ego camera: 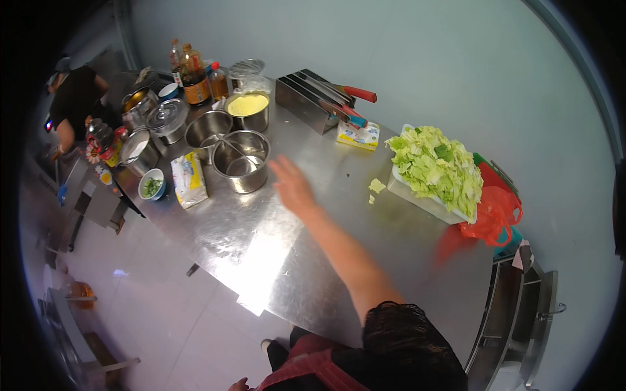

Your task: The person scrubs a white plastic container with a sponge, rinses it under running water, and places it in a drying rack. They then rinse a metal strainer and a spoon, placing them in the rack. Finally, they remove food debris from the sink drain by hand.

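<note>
My right hand (293, 188) reaches over the stainless steel table (323, 259), blurred, its fingers stretched out and nothing visible in its grasp. Just left of its fingertips stands a steel pot (240, 178) with a long-handled utensil (237, 148) leaning inside. A second steel pot (203, 128) stands close behind that one. Only a small part of my left hand (238, 385) shows at the bottom edge, beside my red apron (308, 366); its grip is hidden. To the right, a white plastic tub (420, 201) is heaped with torn lettuce leaves (437, 166).
A steel knife rack (305, 100) holds knives by the wall, near a tissue pack (358, 136). Sauce bottles (194, 80), a yellow-filled pot (248, 106), a chopped-greens bowl (152, 184) and another pack (189, 181) crowd the left. A red plastic bag (496, 215) lies right; a person (76, 97) stands far left.
</note>
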The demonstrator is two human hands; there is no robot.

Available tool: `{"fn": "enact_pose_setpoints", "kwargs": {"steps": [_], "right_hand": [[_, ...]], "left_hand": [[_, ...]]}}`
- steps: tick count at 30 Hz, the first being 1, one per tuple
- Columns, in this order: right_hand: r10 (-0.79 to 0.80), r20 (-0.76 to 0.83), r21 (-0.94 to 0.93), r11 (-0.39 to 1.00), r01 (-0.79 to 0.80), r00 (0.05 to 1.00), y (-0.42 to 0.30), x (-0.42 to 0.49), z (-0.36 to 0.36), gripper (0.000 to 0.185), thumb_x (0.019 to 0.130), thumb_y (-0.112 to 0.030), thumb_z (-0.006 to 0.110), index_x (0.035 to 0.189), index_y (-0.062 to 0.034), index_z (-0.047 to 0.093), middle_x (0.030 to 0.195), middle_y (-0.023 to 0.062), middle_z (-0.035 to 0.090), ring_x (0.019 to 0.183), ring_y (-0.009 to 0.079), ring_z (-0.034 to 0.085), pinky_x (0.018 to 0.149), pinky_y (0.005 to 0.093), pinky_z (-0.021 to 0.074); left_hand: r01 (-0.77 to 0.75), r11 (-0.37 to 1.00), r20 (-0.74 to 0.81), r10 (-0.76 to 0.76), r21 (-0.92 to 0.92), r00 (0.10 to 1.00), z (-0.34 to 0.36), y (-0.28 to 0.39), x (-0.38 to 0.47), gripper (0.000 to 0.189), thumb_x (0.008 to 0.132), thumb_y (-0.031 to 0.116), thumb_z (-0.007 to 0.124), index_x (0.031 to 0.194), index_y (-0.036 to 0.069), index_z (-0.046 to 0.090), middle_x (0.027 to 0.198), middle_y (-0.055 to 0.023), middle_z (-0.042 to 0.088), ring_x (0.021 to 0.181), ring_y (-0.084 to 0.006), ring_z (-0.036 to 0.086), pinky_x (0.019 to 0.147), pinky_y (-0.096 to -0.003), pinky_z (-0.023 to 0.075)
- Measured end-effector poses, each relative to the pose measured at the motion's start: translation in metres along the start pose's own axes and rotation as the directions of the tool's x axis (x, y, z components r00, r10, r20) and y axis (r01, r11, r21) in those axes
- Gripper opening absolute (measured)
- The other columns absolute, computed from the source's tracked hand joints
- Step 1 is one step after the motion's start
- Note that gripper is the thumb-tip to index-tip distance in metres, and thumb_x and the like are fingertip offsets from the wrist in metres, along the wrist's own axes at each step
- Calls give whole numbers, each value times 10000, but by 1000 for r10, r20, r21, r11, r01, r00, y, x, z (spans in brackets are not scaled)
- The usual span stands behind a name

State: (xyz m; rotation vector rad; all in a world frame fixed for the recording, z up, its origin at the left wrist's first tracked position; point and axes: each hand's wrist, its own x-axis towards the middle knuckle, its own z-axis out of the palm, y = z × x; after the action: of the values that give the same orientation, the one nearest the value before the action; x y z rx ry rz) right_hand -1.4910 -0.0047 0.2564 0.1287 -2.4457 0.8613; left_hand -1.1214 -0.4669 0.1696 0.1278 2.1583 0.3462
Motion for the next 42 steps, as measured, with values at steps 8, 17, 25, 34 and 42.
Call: {"fn": "enact_pose_setpoints", "kwargs": {"steps": [8,17,25,34,42], "right_hand": [[764,39,-641,513,-571,644,176,-72,-145,735,709,-264,695,1338,-99,353,1331,193,384,1248,345,341,1026,462,260],[528,-152,-463,709,-532,836,180,-109,-125,245,746,-76,638,987,-63,595,993,172,554,915,352,530,785,404,439],[289,-236,-223,913,-341,928,187,-50,-95,85,746,-60,617,829,-46,604,856,161,567,835,358,542,735,414,444],[34,-56,-552,832,-59,998,195,-54,-43,144,820,-116,481,755,1,532,791,198,517,747,378,496,652,460,389],[104,29,-587,807,-67,994,254,-66,-42,149,860,-130,480,806,-3,539,735,174,579,633,284,552,587,415,438]], "left_hand": [[-53,984,-78,67,169,995,-22,-20,30,538,755,351,600,1177,23,535,956,-200,630,997,-329,567,873,-406,438],[-82,988,21,86,-128,996,-44,-1,33,662,729,433,638,1191,-22,506,918,-166,648,912,-295,608,792,-369,477],[35,998,19,-34,-55,999,-48,18,34,658,722,405,650,1187,-37,503,909,-181,651,910,-301,610,799,-377,475],[76,973,7,-76,-219,997,-36,41,6,499,766,319,606,1147,4,535,973,-200,622,943,-349,577,823,-415,463],[26,964,-177,-75,-264,981,-26,41,6,421,803,278,549,1148,36,541,996,-196,614,960,-360,566,839,-433,455]]}}
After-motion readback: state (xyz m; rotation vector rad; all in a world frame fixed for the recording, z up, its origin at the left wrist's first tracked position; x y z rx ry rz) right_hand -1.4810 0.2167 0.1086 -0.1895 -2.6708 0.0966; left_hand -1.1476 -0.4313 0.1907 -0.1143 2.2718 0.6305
